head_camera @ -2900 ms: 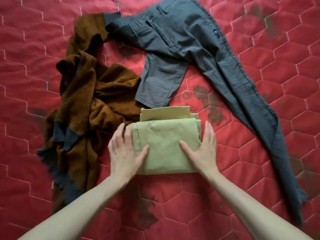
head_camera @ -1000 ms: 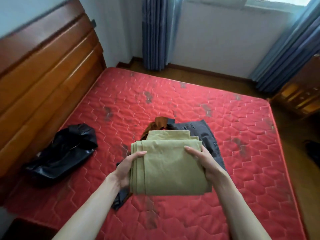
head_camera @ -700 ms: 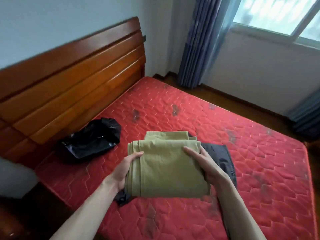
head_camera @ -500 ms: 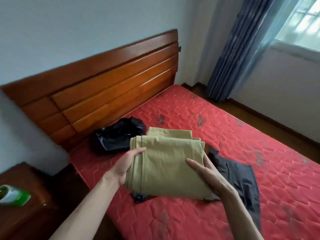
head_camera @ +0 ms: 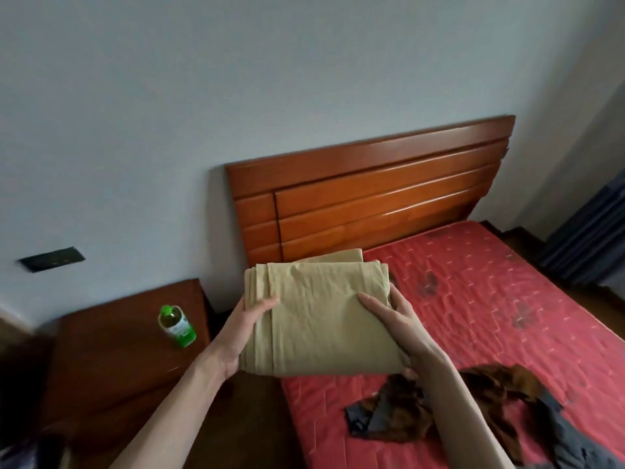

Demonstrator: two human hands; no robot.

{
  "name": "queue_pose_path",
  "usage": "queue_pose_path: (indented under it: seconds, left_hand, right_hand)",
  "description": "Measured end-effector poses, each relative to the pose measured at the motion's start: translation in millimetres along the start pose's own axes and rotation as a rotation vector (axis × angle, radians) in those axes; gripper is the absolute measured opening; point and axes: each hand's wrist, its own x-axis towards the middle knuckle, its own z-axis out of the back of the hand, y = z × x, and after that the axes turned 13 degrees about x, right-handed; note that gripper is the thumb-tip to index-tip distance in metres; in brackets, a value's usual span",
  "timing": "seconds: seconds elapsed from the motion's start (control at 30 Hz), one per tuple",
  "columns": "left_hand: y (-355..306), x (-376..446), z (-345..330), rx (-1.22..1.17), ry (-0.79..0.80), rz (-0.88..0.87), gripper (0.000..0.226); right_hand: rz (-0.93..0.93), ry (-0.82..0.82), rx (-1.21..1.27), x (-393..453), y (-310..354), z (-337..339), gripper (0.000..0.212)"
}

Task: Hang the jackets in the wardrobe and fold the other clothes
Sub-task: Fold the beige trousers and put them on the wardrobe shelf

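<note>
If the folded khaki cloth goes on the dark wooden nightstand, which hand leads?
Probably the left hand: it grips the folded khaki cloth on the edge nearest the wooden nightstand.

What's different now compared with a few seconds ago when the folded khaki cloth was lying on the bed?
Both hands, left hand and right hand, have lifted the folded khaki cloth off the red quilted mattress and carried it left, toward the dark wooden nightstand. The grip is unchanged; the brown fuzzy garment stays on the mattress.

Both my bare forearms reach forward and up from the bottom edge. My left hand [head_camera: 244,328] grips from the left side (thumb on top), and my right hand [head_camera: 394,319] grips from the right, fingers spread.
</note>
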Motion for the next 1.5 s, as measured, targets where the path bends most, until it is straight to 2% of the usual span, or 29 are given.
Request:
queue_pose_path:
  seconds: [0.17,0.4,0.53,0.63,0.87,1.17,1.3,1.4,1.5]
  left_hand:
    - [2,-1,84,-0.038,-0.142,-0.052,0.04]
    - [9,-16,178,-0.117,-0.301,-0.064,0.051]
    - [20,-34,223,-0.175,-0.399,-0.057,0.046]
    - [26,-51,253,-0.206,-0.506,-0.044,0.043]
    - [39,-81,331,-0.343,-0.764,0.011,0.057]
    - [31,-98,408,-0.459,-1.121,0.015,0.051]
    - [36,-106,435,-0.488,-1.245,0.042,0.063]
    - [42,-117,456,-0.53,-1.317,0.033,0.06]
    - [45,-128,472,-0.567,-1.379,0.031,0.067]
  right_hand:
    - [-0.027,0.113,-0.038,41,-11,-87,0.035]
    - [-0.069,0.278,-0.088,82,-26,-190,0.039]
    - [-0.113,0.386,-0.116,102,-35,-248,0.039]
    - [-0.154,0.479,-0.137,116,-44,-295,0.037]
    - [-0.239,0.674,-0.229,156,-75,-411,0.04]
    - [-0.316,0.951,-0.367,208,-96,-569,0.042]
    - [-0.386,1.071,-0.385,220,-109,-628,0.037]
    - [-0.492,1.139,-0.391,225,-119,-661,0.049]
    - [-0.617,1.182,-0.347,225,-129,-686,0.067]
